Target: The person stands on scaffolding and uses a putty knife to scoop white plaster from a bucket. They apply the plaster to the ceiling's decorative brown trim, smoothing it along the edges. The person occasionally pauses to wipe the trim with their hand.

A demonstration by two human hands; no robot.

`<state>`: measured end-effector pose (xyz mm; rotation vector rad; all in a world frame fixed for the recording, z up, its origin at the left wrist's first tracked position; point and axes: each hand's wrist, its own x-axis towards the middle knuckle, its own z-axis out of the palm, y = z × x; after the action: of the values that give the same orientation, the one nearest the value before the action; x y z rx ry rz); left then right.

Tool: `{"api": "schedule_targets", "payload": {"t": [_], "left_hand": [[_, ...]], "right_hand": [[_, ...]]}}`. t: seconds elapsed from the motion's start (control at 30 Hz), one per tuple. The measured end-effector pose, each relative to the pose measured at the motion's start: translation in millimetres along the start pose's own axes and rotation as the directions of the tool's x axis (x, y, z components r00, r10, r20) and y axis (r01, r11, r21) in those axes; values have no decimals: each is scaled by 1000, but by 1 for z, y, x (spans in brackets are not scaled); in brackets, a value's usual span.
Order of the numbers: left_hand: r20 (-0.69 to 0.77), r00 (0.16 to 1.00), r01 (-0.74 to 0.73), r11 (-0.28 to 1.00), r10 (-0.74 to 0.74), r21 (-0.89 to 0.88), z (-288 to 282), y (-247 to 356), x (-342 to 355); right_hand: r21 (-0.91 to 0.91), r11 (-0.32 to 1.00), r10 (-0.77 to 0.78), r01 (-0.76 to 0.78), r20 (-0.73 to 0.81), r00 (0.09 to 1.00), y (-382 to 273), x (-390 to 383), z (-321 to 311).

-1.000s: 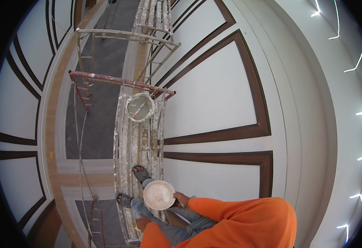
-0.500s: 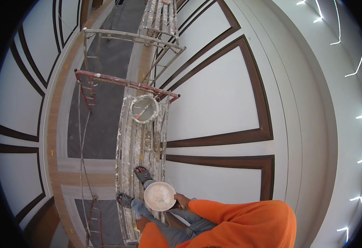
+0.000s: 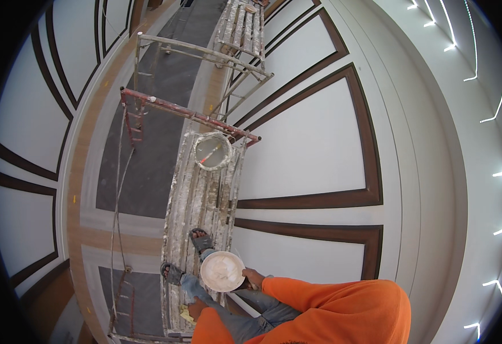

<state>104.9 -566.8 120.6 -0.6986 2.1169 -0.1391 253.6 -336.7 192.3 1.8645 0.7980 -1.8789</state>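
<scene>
A round white tub point(image 3: 222, 272) with pale, creamy paste inside is held over the plank by my right hand point(image 3: 253, 278). The fingers of that hand are closed at the tub's right edge, where a dark piece shows just below them. Lower down, beside my left knee, my left hand point(image 3: 197, 309) is closed on a small, crumpled-looking yellow piece point(image 3: 186, 313); whether it is a sponge or a cloth I cannot make out. My sandalled feet stand on the paint-spattered scaffold plank point(image 3: 196, 195).
Farther along the plank stands a bucket point(image 3: 213, 151) of greyish liquid with a red-tipped tool in it. A red scaffold rail point(image 3: 191, 115) crosses behind it. A white wall with brown moulding point(image 3: 371, 172) runs along the right; the grey floor point(image 3: 142, 178) lies far below on the left.
The whole view has tilted slightly, so the plank, bucket and rail appear farther right. More of the yellow piece at my left hand shows now. The tub stays in my right hand.
</scene>
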Motion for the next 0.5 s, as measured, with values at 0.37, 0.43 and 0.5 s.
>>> {"api": "schedule_targets", "payload": {"t": [0.37, 0.43, 0.5], "left_hand": [[-18, 1000, 21, 998, -22, -62, -19, 0, -24], [-10, 1000, 22, 998, -22, -56, -22, 0, -27], [-17, 1000, -5, 996, 3, -85, -12, -5, -20]], "right_hand": [[-31, 999, -9, 7, -40, 999, 0, -2, 7], [-36, 999, -21, 20, -29, 999, 2, 0, 5], [-49, 998, -29, 29, -4, 1000, 9, 7, -3]]}}
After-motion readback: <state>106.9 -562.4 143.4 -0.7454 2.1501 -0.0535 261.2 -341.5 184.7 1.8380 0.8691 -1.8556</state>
